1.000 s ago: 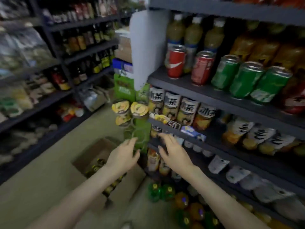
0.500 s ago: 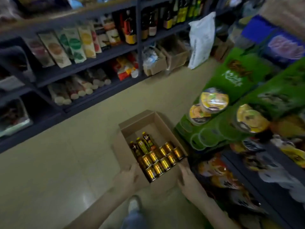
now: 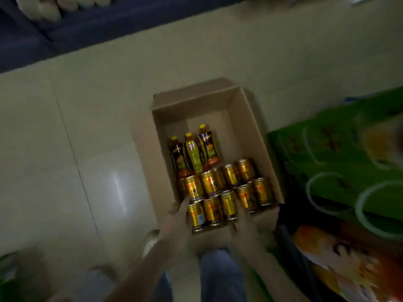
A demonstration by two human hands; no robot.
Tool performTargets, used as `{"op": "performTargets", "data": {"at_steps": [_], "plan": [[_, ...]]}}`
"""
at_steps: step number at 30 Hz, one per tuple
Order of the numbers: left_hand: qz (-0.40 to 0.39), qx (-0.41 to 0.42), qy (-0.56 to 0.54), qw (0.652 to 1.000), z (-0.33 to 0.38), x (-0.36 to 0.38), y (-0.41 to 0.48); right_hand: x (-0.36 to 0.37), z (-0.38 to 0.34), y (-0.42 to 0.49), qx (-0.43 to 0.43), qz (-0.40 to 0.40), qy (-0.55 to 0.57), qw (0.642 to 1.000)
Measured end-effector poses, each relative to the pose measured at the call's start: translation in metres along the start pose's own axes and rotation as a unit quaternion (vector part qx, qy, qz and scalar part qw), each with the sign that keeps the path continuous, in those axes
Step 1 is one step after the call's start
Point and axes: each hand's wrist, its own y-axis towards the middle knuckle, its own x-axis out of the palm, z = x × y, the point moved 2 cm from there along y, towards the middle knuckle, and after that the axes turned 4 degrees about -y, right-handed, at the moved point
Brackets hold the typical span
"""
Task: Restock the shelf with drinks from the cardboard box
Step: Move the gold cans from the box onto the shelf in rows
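Head view: both grips are down in the cardboard box, flanking the near row of gold cans.
The box sits open on the floor, just beside a green display. The cans are packed in two rows at its near end, with three bottles behind them. My read is that the cans are rigid, full and dense, with smooth walls that are likely slick. Take them around the side wall, or squeeze a row between the palms, though a middle can may then slip out. Left grip: fingers look straight, laid against the outer can, not wrapped round it. Right grip: at the row's other side, too blurred to read its curl.
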Motion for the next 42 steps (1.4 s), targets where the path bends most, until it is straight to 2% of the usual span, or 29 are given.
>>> {"op": "performTargets", "data": {"at_steps": [2,5,8,10,13,17,20,23,26,34,37,42], "plan": [[0.014,-0.022,-0.028,0.999,-0.006,0.029,0.038,0.019,0.014,0.052,-0.023,0.014,-0.019,0.999],[0.054,-0.032,-0.056,0.996,-0.013,0.060,0.089,0.045,0.008,0.119,-0.102,-0.027,-0.046,0.993],[0.030,-0.058,-0.073,0.995,-0.023,0.081,0.131,0.068,0.005,0.170,-0.102,-0.065,-0.049,0.991],[0.002,-0.057,-0.052,0.997,-0.027,0.089,0.144,0.079,0.007,0.188,-0.087,-0.062,-0.063,0.992],[0.031,-0.034,-0.041,0.998,-0.031,0.090,0.149,0.084,0.009,0.192,-0.089,-0.032,-0.080,0.992],[0.031,-0.022,-0.100,0.994,-0.028,0.078,0.142,0.076,0.011,0.180,-0.097,0.022,0.007,0.995],[0.041,0.033,-0.127,0.991,-0.009,0.053,0.120,0.050,-0.001,0.160,-0.070,0.064,0.152,0.984],[0.057,0.079,-0.149,0.984,0.023,0.005,0.074,0.003,-0.031,0.115,-0.052,0.082,0.271,0.958],[0.038,0.133,-0.162,0.977,0.058,-0.058,0.016,-0.049,-0.066,0.048,-0.056,0.090,0.338,0.935],[-0.158,0.258,-0.186,0.935,0.160,-0.218,-0.187,-0.174,-0.130,-0.209,-0.120,0.102,0.526,0.836],[-0.213,0.308,-0.169,0.912,0.199,-0.241,-0.273,-0.200,-0.131,-0.309,-0.156,0.140,0.576,0.790],[-0.348,0.370,-0.166,0.845,0.250,-0.239,-0.398,-0.217,-0.111,-0.461,-0.187,0.204,0.627,0.728]]}}
